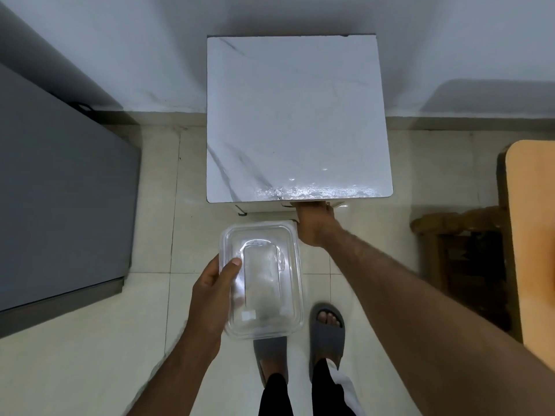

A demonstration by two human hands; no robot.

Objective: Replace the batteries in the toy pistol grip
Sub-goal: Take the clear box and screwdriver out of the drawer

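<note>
1. Both forearms are bare, with no sleeves, watch or rings showing on the left hand [210, 292] or right hand [315, 225].
2. Dark trousers [300, 391] cover the legs.
3. 2 grey open-toe slides [327, 328] are on the feet.

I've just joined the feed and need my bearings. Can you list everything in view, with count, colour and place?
Small table: one, white marble-look top, centre, against the wall.
Plastic container: one, clear, lidded, held below the table's near edge; contents cannot be made out.
Cabinet or appliance: one, grey, far left.
Board: one, orange-tan, right edge.
Dark wooden furniture: one, brown, right, beside the board.
Floor: cream tiles.
Sandals: two, grey, on the feet, bottom centre.
Left hand: grips the container's left side, thumb on the lid.
Right hand: reaches under the table's near edge; fingers hidden.
</note>
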